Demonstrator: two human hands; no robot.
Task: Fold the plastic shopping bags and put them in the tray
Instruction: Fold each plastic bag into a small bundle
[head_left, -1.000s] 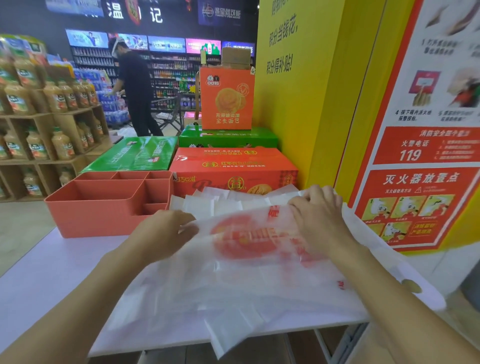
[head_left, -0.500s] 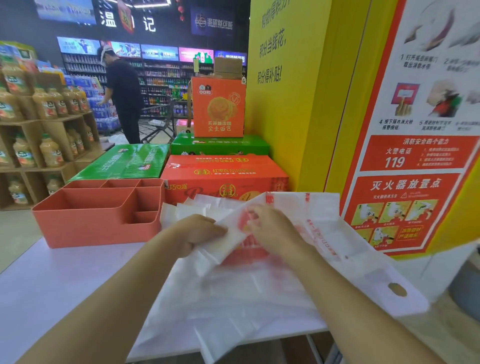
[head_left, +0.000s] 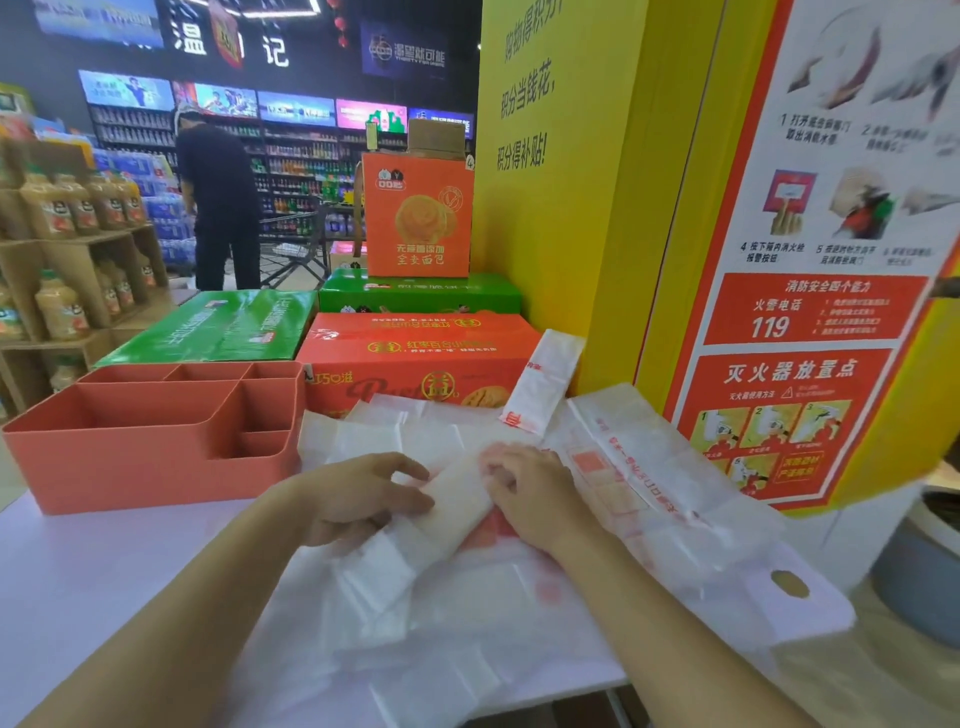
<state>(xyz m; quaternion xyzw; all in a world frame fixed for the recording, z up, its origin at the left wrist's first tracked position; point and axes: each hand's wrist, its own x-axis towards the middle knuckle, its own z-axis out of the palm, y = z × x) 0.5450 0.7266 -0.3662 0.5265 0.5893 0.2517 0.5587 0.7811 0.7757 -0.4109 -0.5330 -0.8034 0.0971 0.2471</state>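
The left hand (head_left: 363, 501) and right hand (head_left: 532, 493) both pinch, it seems, the half-folded bag (head_left: 457, 506) atop the loose pile (head_left: 467, 649) on the table (head_left: 104, 582), holding its crease; the tray (head_left: 130, 467) stands just left, within reach for stowing.

Beyond the worktop (head_left: 104, 571): red box (head_left: 415, 353), green box (head_left: 218, 327), far green box (head_left: 421, 296) under upright orange box (head_left: 418, 218). Left, bottles (head_left: 57, 208) on shelves (head_left: 78, 241). Right, poster (head_left: 810, 312) on yellow pillar (head_left: 561, 234).

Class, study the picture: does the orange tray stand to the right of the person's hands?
No: the orange tray stands left of the left hand, and the right hand, also gripping the bag, is farther right.
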